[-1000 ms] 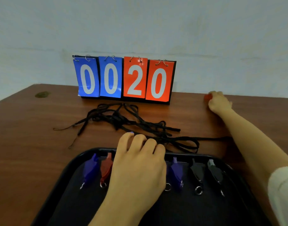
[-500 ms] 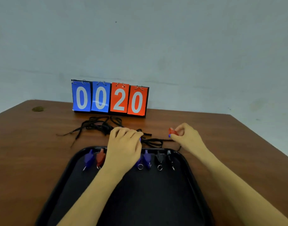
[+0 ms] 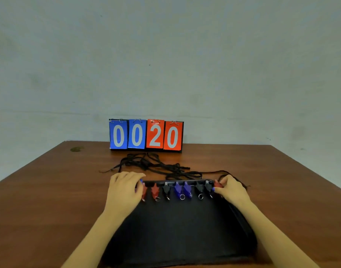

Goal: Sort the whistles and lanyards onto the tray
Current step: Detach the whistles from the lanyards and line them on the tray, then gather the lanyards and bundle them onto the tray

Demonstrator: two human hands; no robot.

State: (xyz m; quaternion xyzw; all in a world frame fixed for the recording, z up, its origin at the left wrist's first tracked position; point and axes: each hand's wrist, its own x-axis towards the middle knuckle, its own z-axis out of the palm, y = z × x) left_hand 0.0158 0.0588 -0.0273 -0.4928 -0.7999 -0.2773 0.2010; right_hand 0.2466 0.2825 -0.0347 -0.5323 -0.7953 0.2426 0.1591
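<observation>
Whistles (image 3: 179, 191) sit in a row along the far edge of the tray (image 3: 177, 229). Right hand (image 3: 232, 190) pinches a red whistle (image 3: 217, 184) at the row's right end; left hand (image 3: 125, 187) lies curled over the left end — whether it holds anything I cannot tell. Risk: knocking neighbours askew, or snagging the lanyards (image 3: 156, 165) tangled just beyond.

Red, black and blue whistles (image 3: 179, 191) on black tray (image 3: 177, 229).

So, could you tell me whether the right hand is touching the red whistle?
Touching: the head view shows the right hand pinching the red whistle at the tray's far right corner.
</observation>
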